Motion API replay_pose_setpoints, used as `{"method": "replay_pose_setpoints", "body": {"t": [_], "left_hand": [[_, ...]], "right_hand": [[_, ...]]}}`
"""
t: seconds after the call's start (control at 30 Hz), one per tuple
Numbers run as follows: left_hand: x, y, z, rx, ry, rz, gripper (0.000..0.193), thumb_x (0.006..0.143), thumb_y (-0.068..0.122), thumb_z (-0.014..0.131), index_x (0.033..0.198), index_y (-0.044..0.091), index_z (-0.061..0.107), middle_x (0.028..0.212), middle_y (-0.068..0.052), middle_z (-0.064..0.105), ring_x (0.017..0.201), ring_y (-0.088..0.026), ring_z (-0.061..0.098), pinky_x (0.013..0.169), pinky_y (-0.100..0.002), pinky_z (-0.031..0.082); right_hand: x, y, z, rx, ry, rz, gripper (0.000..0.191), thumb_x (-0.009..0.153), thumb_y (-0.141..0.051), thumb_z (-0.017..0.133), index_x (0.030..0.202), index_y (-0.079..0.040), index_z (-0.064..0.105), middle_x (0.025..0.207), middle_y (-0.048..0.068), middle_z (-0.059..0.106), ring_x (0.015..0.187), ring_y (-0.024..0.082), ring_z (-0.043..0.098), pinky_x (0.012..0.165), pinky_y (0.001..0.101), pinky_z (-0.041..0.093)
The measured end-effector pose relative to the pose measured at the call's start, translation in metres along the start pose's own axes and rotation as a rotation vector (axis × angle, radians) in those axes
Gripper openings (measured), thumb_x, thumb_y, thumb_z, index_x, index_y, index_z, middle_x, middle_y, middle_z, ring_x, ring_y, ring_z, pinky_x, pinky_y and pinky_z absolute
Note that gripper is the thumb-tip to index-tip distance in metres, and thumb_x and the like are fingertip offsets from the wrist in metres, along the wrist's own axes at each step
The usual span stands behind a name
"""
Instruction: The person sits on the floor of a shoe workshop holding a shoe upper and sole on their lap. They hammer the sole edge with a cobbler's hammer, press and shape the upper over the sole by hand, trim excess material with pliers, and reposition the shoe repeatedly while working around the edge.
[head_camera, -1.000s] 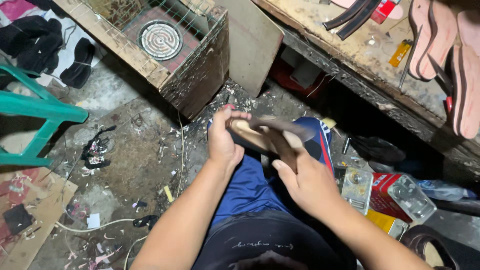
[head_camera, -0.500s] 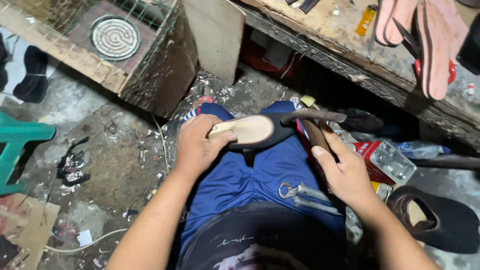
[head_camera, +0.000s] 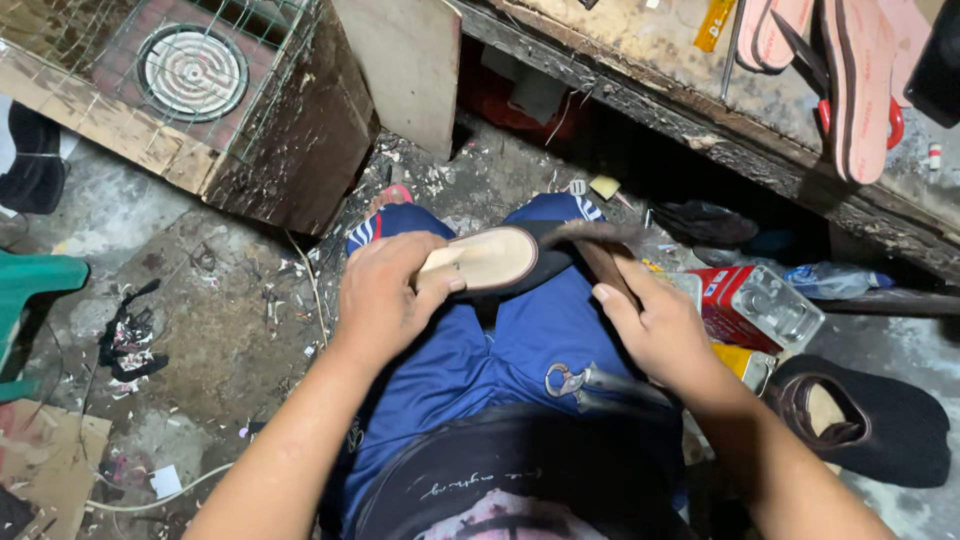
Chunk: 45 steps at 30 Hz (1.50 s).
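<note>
The person sits low on a littered floor (head_camera: 200, 330), knees in blue shorts (head_camera: 470, 360), and works on 1 shoe (head_camera: 500, 258) held across the lap. The left hand (head_camera: 385, 290) is closed around the shoe's near end, thumb pressed on the pale tan insole that faces up, while the dark upper points toward the right. The right hand (head_camera: 655, 330) is wrapped around the wooden handle of a hammer (head_camera: 600, 245); its head is blurred just above the shoe's dark toe end, touching or nearly so, which cannot be told for sure. Judged from this, the step in hand is tapping the shoe's edge or toe into shape while the other hand steadies it on the thigh. The next move calls for a firm hold by the left hand so the shoe does not roll, short controlled blows, and fingers kept back from the struck spot. A pair of pliers (head_camera: 590, 382) lies on the lap just beside the right wrist. To the right stand a red tin (head_camera: 745, 300) and another dark shoe (head_camera: 860, 420) on the ground. A workbench (head_camera: 700, 90) ahead bears pink soles (head_camera: 860, 70), and a round coil heater (head_camera: 192, 70) sits in a wooden box at upper left.
</note>
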<state>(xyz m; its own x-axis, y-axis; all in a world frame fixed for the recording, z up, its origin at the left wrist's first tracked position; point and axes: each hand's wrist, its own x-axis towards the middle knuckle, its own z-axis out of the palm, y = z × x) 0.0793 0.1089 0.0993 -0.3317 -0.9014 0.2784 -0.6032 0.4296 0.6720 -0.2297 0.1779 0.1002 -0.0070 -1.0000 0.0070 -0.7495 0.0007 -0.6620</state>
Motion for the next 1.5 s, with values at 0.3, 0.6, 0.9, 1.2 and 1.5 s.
{"method": "replay_pose_setpoints", "body": {"t": [0.3, 0.6, 0.9, 1.2, 1.5], "left_hand": [[-0.021, 0.014, 0.005, 0.045, 0.13, 0.13, 0.036, 0.08, 0.024, 0.083, 0.108, 0.005, 0.07, 0.11, -0.011, 0.074, 0.101, -0.032, 0.069, 0.09, -0.044, 0.05], [0.015, -0.01, -0.001, -0.024, -0.079, -0.228, 0.036, 0.079, 0.042, 0.082, 0.1, 0.012, 0.077, 0.089, -0.013, 0.074, 0.082, -0.032, 0.071, 0.071, -0.04, 0.054], [0.03, -0.019, 0.004, -0.06, -0.105, -0.243, 0.04, 0.079, 0.047, 0.08, 0.099, 0.013, 0.079, 0.087, -0.013, 0.073, 0.08, -0.032, 0.071, 0.071, -0.04, 0.054], [0.029, -0.02, 0.005, 0.008, -0.1, -0.237, 0.041, 0.08, 0.051, 0.078, 0.091, 0.011, 0.077, 0.085, -0.013, 0.071, 0.08, -0.034, 0.069, 0.07, -0.043, 0.053], [0.023, 0.005, 0.001, 0.215, -0.211, -0.189, 0.039, 0.076, 0.045, 0.081, 0.092, 0.011, 0.073, 0.089, -0.012, 0.071, 0.083, -0.036, 0.068, 0.074, -0.047, 0.052]], "right_hand": [[0.055, -0.016, -0.018, -0.104, -0.311, 0.205, 0.06, 0.092, -0.037, 0.064, 0.151, -0.027, 0.053, 0.114, 0.021, 0.073, 0.106, 0.036, 0.072, 0.093, 0.0383, 0.055], [-0.01, -0.006, -0.002, -0.124, -0.059, 0.056, 0.043, 0.093, -0.03, 0.069, 0.132, -0.013, 0.066, 0.112, 0.021, 0.072, 0.101, 0.039, 0.071, 0.087, 0.0429, 0.054], [-0.024, 0.001, 0.002, 0.1, 0.138, -0.123, 0.043, 0.096, -0.025, 0.066, 0.135, -0.009, 0.061, 0.112, 0.017, 0.072, 0.097, 0.03, 0.074, 0.087, 0.0382, 0.056], [-0.022, -0.025, 0.005, 0.003, -0.121, 0.11, 0.05, 0.085, -0.025, 0.075, 0.134, -0.021, 0.065, 0.098, 0.013, 0.073, 0.082, 0.029, 0.072, 0.074, 0.0361, 0.055], [-0.011, 0.003, -0.024, -0.248, 0.02, 0.012, 0.044, 0.095, -0.031, 0.069, 0.137, -0.018, 0.064, 0.115, 0.018, 0.071, 0.102, 0.039, 0.068, 0.084, 0.0455, 0.053]]}}
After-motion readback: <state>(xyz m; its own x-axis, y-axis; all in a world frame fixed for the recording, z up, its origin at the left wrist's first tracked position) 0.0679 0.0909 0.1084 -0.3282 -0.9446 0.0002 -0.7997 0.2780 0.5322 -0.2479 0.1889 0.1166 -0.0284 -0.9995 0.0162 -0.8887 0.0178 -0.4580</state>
